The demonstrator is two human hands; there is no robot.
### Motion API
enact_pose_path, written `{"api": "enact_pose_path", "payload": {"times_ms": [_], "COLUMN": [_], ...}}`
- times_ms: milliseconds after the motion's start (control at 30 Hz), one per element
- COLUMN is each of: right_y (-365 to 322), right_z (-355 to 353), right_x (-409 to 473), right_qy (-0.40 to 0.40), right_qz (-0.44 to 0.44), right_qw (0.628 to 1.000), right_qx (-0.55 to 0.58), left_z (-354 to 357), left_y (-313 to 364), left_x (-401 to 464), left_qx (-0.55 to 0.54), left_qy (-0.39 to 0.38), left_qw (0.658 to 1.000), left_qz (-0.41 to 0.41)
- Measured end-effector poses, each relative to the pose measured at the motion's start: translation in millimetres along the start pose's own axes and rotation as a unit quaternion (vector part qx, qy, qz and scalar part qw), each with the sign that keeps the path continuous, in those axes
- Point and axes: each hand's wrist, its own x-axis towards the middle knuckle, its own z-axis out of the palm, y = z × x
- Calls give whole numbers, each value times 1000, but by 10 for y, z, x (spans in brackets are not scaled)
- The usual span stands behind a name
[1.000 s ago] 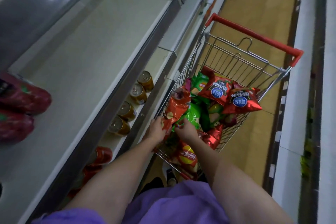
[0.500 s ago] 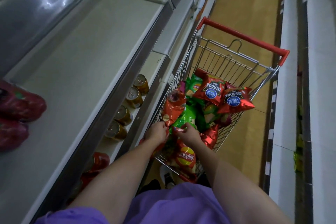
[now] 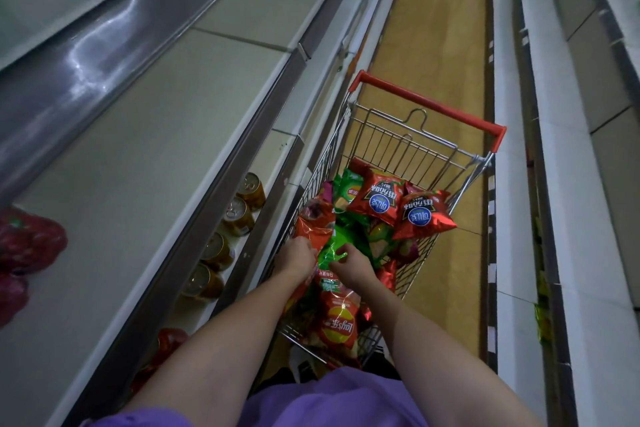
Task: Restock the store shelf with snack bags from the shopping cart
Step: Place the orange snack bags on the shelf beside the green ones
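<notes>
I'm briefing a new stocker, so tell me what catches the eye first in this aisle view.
The wire cart with its red handle fills the centre, piled with red and green snack bags. Both hands are in the pile: the left hand grips an orange-red bag, the right hand pinches a green bag. To the left, gold cans line a lower shelf under a broad upper shelf.

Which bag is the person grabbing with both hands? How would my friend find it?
Find the wire shopping cart with the red handle in the aisle. At its near end, the left hand and right hand meet on one crinkly bag. It is the bright green bag, while the bags beside it are red.
</notes>
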Motion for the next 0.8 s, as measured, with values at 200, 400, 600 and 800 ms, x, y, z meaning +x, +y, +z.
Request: {"api": "enact_pose_path", "payload": {"times_ms": [200,400,600,800], "right_y": [50,96,15,14], "right_z": [-88,-158,-195,-305], "right_x": [18,10,-18,-84], "right_qy": [11,10,21,60], "right_qz": [-5,-15,-27,-36], "right_qw": [1000,999,999,998], "right_qx": [-15,-45,-41,-7], "left_z": [3,-1,-58,-72], "left_y": [68,171,311,401], "left_x": [1,5,10,-51], "left_qx": [3,-42,-104,-145], "left_qy": [29,52,66,61], "left_qw": [1000,997,991,987], "left_qz": [3,29,47,25]}}
